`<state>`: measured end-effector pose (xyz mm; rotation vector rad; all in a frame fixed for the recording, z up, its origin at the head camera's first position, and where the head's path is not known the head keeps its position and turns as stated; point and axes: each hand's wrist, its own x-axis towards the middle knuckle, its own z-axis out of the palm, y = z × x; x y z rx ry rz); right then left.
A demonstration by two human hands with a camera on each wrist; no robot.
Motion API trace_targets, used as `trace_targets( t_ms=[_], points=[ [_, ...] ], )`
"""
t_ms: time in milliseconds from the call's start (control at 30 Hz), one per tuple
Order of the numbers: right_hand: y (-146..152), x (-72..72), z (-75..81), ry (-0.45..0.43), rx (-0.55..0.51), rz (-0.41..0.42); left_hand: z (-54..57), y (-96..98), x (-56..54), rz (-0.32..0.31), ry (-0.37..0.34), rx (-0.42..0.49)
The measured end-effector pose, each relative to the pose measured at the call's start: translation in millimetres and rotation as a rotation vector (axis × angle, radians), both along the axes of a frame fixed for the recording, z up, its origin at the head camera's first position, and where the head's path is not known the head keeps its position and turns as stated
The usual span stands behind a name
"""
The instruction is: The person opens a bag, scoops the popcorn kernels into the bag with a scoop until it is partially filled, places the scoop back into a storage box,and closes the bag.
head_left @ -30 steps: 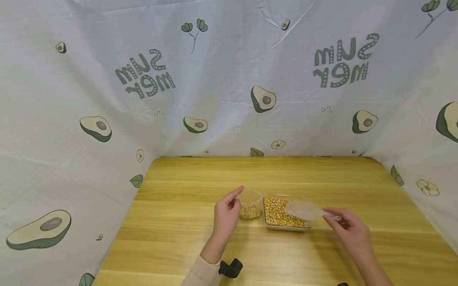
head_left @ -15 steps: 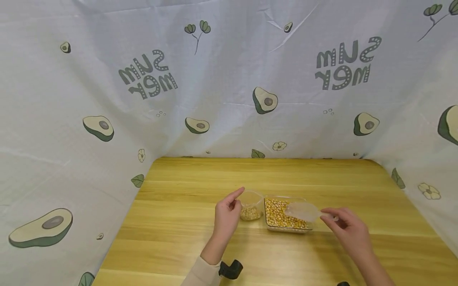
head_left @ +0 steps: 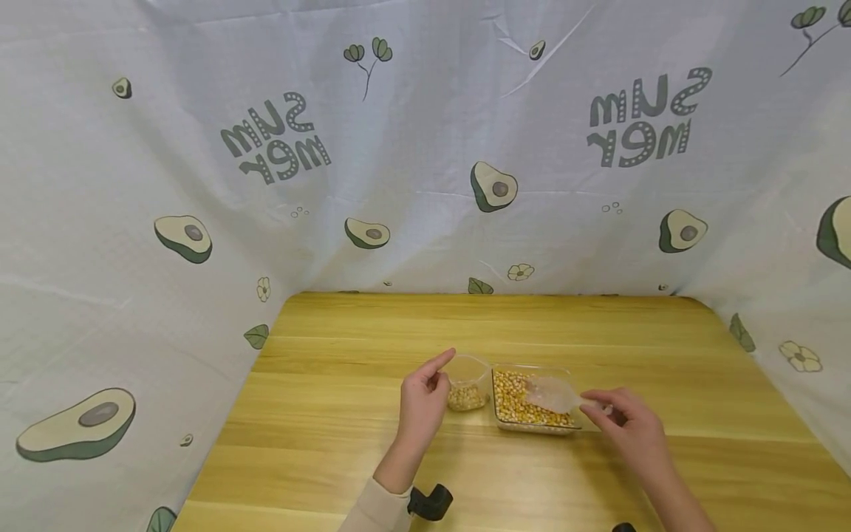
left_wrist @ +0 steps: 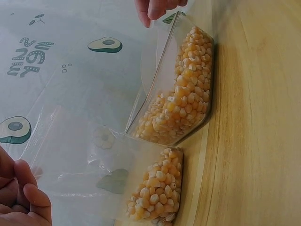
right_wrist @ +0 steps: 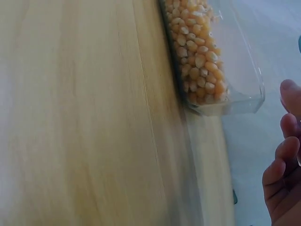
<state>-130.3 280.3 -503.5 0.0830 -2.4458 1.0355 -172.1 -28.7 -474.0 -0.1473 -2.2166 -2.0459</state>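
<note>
My left hand (head_left: 424, 399) holds the mouth of a clear plastic bag (head_left: 469, 369), its index finger stretched along the rim. Corn kernels (left_wrist: 155, 190) fill the bottom of the bag, which stands on the table. Right beside it is a clear rectangular container (head_left: 535, 428) with many more yellow corn kernels (head_left: 510, 399). My right hand (head_left: 628, 428) pinches the handle of a translucent white scoop (head_left: 553, 394). The scoop's head lies over the kernels inside the container, tilted down to the left. In the right wrist view, the fingers (right_wrist: 287, 155) show at the right edge and the scoop is mostly hidden.
The wooden table (head_left: 346, 332) carries the bag and the container near its middle. A white cloth (head_left: 412, 133) printed with avocados hangs behind the table and along both sides. A black wrist mount (head_left: 430, 502) is on the left sleeve.
My right hand has moved left with the scoop, whose head now sits further into the container among the kernels. The left hand and the bag have stayed put.
</note>
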Motion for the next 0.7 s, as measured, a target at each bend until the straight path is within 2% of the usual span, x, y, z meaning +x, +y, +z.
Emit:
trace_targets(
  t_ms=[333,567,700],
  points=[
    [-8,-3.9,-4.9,-0.115,-0.002,-0.036,-0.3,0.8,1.5,0.013,0.004,0.0],
    [-13,-6.2,-4.3,-0.151,0.04,-0.05,-0.8,1.5,2.3,0.005,0.003,-0.003],
    [-13,-6.6,-3.0,-0.13,0.094,-0.043,-1.0,1.9,2.5,-0.001,0.003,0.007]
  ],
)
